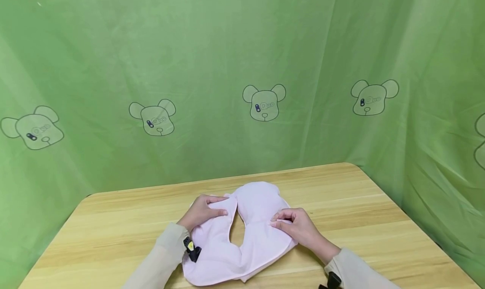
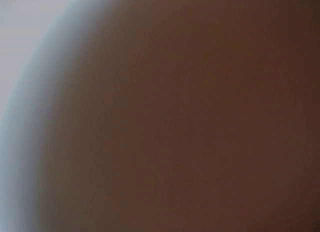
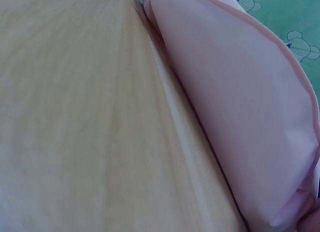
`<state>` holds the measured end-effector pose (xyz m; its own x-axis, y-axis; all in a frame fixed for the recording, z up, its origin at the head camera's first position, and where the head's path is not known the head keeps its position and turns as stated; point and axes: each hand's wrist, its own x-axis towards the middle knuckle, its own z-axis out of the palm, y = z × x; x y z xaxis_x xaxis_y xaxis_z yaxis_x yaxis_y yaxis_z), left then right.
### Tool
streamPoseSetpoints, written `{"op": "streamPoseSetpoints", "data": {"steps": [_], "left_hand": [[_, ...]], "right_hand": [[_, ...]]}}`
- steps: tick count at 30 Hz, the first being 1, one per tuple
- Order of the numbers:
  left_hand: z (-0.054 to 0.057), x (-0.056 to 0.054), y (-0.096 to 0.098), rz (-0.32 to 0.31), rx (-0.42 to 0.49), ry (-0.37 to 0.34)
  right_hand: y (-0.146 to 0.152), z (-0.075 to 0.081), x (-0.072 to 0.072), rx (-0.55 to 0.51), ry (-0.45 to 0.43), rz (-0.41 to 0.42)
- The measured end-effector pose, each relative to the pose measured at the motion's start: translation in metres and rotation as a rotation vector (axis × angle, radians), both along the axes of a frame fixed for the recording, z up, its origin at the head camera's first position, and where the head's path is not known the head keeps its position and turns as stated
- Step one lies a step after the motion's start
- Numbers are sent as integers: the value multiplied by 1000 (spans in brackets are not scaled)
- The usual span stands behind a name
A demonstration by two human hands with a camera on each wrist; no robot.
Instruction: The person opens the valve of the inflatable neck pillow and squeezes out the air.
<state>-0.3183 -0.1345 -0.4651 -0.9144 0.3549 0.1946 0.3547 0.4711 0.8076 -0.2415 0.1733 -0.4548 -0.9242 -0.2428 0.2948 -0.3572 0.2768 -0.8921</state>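
"Pink cloth cushion point(image 1: 263, 238): whereabouts, & who's got it?"

"Near side of the table point(image 1: 352, 213), approx. mid. From the left: L hand point(image 1: 201, 214) lies on its left arm, thumb & index spread apart on the cloth, not clamped AFAICT; other fingers mostly hidden. Next the slot, bare wood showing thru. Then R hand point(image 1: 300, 228), thumb & fingertips pinching the cover on the right arm."

"How far along?"

"Prob. partway, IMO. Done: cushion's laid out, roughly horseshoe-shaped. Left, at a guess: some puckers by the R hand, plus letting go. Can't be sure; L wrist view's just dark blur."

"Any labels?"

"None visible on the cushion. Behind, L to R, the green curtain point(image 1: 197, 49) repeats bear-face prints point(image 1: 264, 94), most w/ a dark blue pill mark & faint outlined letters, not legible for sure. Yellow sticker point(image 1: 190, 246) on the L wrist unit point(image 1: 195, 255): no readable txt."
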Motion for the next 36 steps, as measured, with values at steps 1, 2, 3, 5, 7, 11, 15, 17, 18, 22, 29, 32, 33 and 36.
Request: {"op": "streamPoseSetpoints", "data": {"steps": [1, 2, 3, 5, 7, 11, 15, 17, 18, 22, 29, 32, 33, 36], "left_hand": [[0, 0, 0, -2, 0, 5], [-1, -1, 0, -1, 0, 7], [-1, -1, 0, -1, 1, 8], [-2, -1, 0, 1, 11, 5], [-2, -1, 0, 8, 23, -3], [-1, 0, 1, 8, 28, -1], [2, 2, 1, -6, 24, 12], [3, 3, 1, -14, 24, 17], [3, 3, 1, -15, 27, 13], [2, 3, 1, -17, 36, 5], [1, 3, 1, -24, 50, 11], [1, 3, 1, -27, 66, 16], [1, 3, 1, -28, 75, 12], [0, 3, 1, -30, 92, -4]], "right_hand": [[0, 0, 0, 0, 1, 2], [0, 0, 0, 0, 2, 2], [0, 0, 0, -1, 2, 1], [0, 0, 0, -4, 2, 0], [0, 0, 0, -8, 4, -1], [-1, 0, 0, -11, 9, 1], [-1, 1, 0, -10, 5, 0], [-1, 0, 0, -8, 1, -3], [-1, 0, 0, -7, -2, -5], [-1, 0, 1, 2, -15, -16], [0, -2, 1, 5, -18, -22], [0, -2, 0, 5, -13, -18], [0, -2, 0, 7, -11, -17], [0, -2, 0, 11, -11, -22]]}}
